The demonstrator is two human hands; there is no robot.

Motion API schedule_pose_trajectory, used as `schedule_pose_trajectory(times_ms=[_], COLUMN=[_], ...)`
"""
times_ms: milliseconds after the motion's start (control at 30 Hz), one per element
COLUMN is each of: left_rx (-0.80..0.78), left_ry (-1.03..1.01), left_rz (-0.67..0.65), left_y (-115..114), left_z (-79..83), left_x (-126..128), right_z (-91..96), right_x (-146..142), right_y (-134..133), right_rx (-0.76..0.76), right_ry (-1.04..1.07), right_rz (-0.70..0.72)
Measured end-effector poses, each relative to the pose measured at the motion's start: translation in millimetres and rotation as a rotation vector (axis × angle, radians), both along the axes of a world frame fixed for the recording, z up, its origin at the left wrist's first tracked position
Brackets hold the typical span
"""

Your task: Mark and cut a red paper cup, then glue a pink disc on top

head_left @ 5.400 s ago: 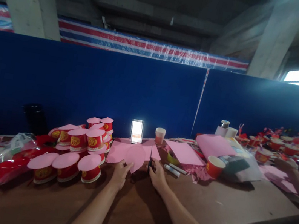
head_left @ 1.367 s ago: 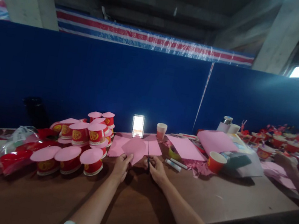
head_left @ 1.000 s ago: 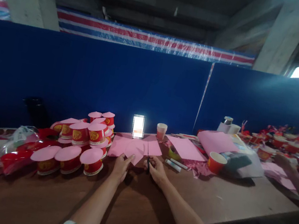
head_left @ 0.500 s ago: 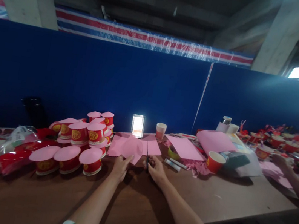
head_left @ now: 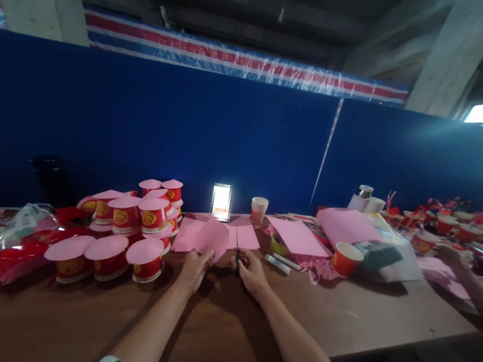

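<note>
My left hand (head_left: 195, 271) is closed on the near edge of a rounded piece of pink paper (head_left: 213, 238), its thumb lying on top. Just to the right, my right hand (head_left: 252, 274) grips a pair of dark scissors (head_left: 237, 260), the blades pointing away from me beside the paper. Whether the blades touch the paper I cannot tell. Behind both hands, more pink sheets (head_left: 189, 233) lie flat on the brown table (head_left: 217, 325).
Stacked red paper cups with pink disc tops (head_left: 145, 257) stand at left, near a clear plastic bag (head_left: 23, 237). Right of my hands lie white markers (head_left: 278, 264), a red cup (head_left: 347, 259) and pink sheets (head_left: 299, 238). Another person's hand (head_left: 453, 260) works at far right.
The view has shifted slightly. The rounded pink paper in my left hand has turned a little; both hands keep nearly the same place and hold.
</note>
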State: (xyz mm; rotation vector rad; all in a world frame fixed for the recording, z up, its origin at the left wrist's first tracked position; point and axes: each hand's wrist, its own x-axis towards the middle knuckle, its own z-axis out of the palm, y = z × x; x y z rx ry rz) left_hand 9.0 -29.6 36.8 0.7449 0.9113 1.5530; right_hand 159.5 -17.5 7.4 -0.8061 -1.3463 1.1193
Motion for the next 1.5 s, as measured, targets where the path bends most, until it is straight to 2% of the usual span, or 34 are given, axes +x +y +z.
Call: schedule_pose_trajectory(times_ms=[200, 1033, 1500], left_rx=[0.008, -0.006, -0.055], left_ry=[0.0, 0.015, 0.051], left_rz=[0.016, -0.003, -0.024], left_y=[-1.6, 3.3, 2.1], left_z=[2.6, -4.8, -2.9], left_x=[1.1, -2.3, -1.0], right_z=[-1.1, 7.4, -0.1], right_x=[0.7, 1.9, 2.2], right_y=[0.6, -5.7, -1.3], right_rx=[0.01, 0.068, -0.02], right_ry=[-0.009, -0.038, -0.011], right_rz=[0.009, 0.021, -0.066])
